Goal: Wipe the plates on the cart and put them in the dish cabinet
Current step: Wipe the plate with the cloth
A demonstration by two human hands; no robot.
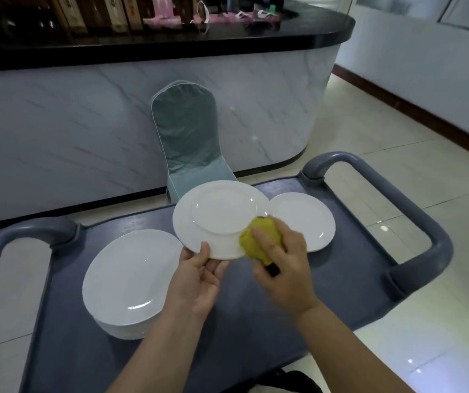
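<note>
My left hand (199,275) holds a white plate (216,219) by its near rim, thumb on top, lifted above the grey cart (341,279); the plate looks turned underside up. My right hand (281,260) grips a yellow-green cloth (258,241) and presses it against the plate's right near edge. A stack of several white plates (131,279) stands on the cart at the left. One more white plate (305,219) lies flat on the cart at the right, partly behind the held plate.
The cart has grey handles at the left (15,239) and right (414,222) ends. A chair in a grey-green cover (188,137) stands behind the cart against a marble-look counter (85,131) with a black top. Tiled floor (397,123) stretches off to the right.
</note>
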